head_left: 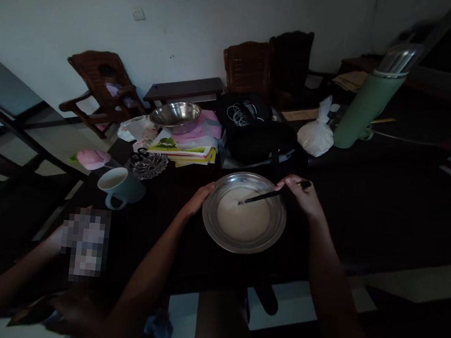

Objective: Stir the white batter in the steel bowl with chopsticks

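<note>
A wide metal bowl (211, 226) with a pale, whitish liquid (244, 219) in it stands on the dark table in front of me. At its upper left rim, my left hand (199, 197) grips the edge, with part of the fingers hidden by the bowl. My right hand (301, 195) is closed round dark chopsticks (265, 196) at the bowl's right side. Slanting down to the left, their tips dip into the liquid near the middle of the bowl.
Left stand a mug (122, 188), a glass dish (147, 166) and another person's arm (35, 251) with a blurred object. Behind the bowl are a black bag (253, 134), books (187, 151) and a second metal bowl (176, 116). Right are a tied white bag (315, 138) and a green thermos (364, 108).
</note>
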`<state>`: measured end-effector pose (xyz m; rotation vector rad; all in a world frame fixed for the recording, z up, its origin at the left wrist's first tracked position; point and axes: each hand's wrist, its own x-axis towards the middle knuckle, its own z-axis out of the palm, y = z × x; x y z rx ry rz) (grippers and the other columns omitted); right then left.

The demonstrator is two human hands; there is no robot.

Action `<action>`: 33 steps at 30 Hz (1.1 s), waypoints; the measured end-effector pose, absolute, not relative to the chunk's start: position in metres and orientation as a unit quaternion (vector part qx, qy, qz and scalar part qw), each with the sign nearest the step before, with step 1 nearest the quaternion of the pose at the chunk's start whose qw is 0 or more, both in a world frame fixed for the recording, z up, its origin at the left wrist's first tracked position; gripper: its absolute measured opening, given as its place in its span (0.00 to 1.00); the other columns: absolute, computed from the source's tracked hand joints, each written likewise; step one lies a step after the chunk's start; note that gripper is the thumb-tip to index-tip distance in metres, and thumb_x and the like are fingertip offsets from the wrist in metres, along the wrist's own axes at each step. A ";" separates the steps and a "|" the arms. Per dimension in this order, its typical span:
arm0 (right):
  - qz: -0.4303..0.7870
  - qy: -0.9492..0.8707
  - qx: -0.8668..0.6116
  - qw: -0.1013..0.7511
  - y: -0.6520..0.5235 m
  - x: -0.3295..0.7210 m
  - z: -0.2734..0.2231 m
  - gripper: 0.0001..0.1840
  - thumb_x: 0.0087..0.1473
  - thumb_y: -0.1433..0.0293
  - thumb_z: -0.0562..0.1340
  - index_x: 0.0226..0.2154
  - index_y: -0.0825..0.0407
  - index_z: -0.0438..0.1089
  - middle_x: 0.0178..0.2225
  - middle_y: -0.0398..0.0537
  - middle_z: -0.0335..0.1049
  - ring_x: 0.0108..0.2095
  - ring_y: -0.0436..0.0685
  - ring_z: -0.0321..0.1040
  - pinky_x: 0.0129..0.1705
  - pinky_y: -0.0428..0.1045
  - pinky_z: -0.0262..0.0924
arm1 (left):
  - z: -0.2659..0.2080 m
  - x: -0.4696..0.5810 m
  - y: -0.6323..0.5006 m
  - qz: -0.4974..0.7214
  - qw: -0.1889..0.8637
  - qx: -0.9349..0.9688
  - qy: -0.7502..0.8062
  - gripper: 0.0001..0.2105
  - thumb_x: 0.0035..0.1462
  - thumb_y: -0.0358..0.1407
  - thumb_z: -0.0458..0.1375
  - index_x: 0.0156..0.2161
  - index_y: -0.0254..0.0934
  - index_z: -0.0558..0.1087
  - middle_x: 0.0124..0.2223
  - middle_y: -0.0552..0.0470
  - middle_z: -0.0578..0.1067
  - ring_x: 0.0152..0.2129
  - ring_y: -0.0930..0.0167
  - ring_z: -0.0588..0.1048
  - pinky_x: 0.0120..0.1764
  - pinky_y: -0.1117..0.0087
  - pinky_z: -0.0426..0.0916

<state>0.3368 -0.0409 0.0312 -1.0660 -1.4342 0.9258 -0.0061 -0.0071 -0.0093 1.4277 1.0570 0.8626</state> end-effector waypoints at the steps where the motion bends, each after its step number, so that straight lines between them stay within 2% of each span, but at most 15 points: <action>1: 0.383 -0.591 -0.454 0.546 -0.041 0.338 0.030 0.24 0.55 0.45 0.64 0.26 0.47 0.79 0.26 0.46 0.80 0.33 0.58 0.76 0.42 0.53 0.67 | -0.009 -0.006 -0.007 0.363 0.550 0.605 0.446 0.35 0.57 0.61 0.56 0.56 0.34 0.77 0.57 0.42 0.78 0.58 0.52 0.71 0.61 0.54 0.62; 5: 0.400 -0.576 -0.452 0.551 -0.040 0.340 0.027 0.25 0.56 0.45 0.63 0.26 0.47 0.79 0.22 0.45 0.77 0.29 0.57 0.74 0.40 0.52 0.66 | -0.009 -0.006 -0.008 0.360 0.553 0.605 0.446 0.36 0.56 0.62 0.56 0.56 0.33 0.77 0.56 0.42 0.79 0.57 0.51 0.72 0.61 0.53 0.62; 9: 0.405 -0.596 -0.439 0.536 -0.040 0.338 0.028 0.24 0.55 0.44 0.64 0.27 0.47 0.79 0.25 0.46 0.80 0.32 0.58 0.76 0.42 0.53 0.67 | -0.010 -0.006 -0.007 0.367 0.553 0.603 0.443 0.36 0.56 0.62 0.57 0.56 0.33 0.77 0.58 0.42 0.78 0.59 0.51 0.71 0.61 0.54 0.62; 15: 0.407 -0.577 -0.444 0.552 -0.040 0.338 0.029 0.25 0.56 0.44 0.63 0.25 0.47 0.78 0.22 0.44 0.78 0.29 0.57 0.75 0.41 0.52 0.67 | -0.011 -0.006 -0.006 0.367 0.552 0.603 0.443 0.36 0.56 0.61 0.58 0.56 0.33 0.77 0.58 0.42 0.78 0.58 0.51 0.71 0.62 0.54 0.61; 20: 0.383 -0.589 -0.454 0.548 -0.038 0.339 0.028 0.25 0.54 0.44 0.64 0.27 0.47 0.79 0.24 0.46 0.79 0.32 0.59 0.76 0.42 0.53 0.67 | -0.009 -0.005 -0.006 0.371 0.551 0.601 0.444 0.37 0.54 0.63 0.58 0.56 0.33 0.77 0.59 0.41 0.77 0.58 0.51 0.71 0.62 0.54 0.61; 24: 0.392 -0.566 -0.456 0.564 -0.039 0.339 0.027 0.26 0.56 0.44 0.62 0.25 0.47 0.78 0.21 0.45 0.76 0.28 0.57 0.74 0.40 0.53 0.67 | -0.008 -0.005 -0.006 0.366 0.550 0.603 0.447 0.37 0.54 0.63 0.58 0.56 0.32 0.77 0.57 0.41 0.78 0.57 0.51 0.72 0.61 0.54 0.62; 29: 0.387 -0.610 -0.445 0.529 -0.040 0.336 0.031 0.26 0.55 0.44 0.63 0.25 0.47 0.79 0.26 0.47 0.79 0.33 0.59 0.76 0.42 0.54 0.67 | -0.008 -0.006 -0.007 0.371 0.552 0.601 0.443 0.37 0.54 0.62 0.59 0.56 0.33 0.77 0.58 0.41 0.78 0.59 0.51 0.71 0.62 0.54 0.61; 33: 0.366 -0.565 -0.475 0.567 -0.038 0.341 0.028 0.26 0.56 0.43 0.62 0.25 0.47 0.77 0.22 0.46 0.77 0.30 0.59 0.74 0.41 0.54 0.67 | -0.006 -0.005 -0.009 0.369 0.555 0.596 0.447 0.35 0.56 0.61 0.58 0.56 0.34 0.77 0.57 0.42 0.78 0.57 0.51 0.72 0.61 0.54 0.63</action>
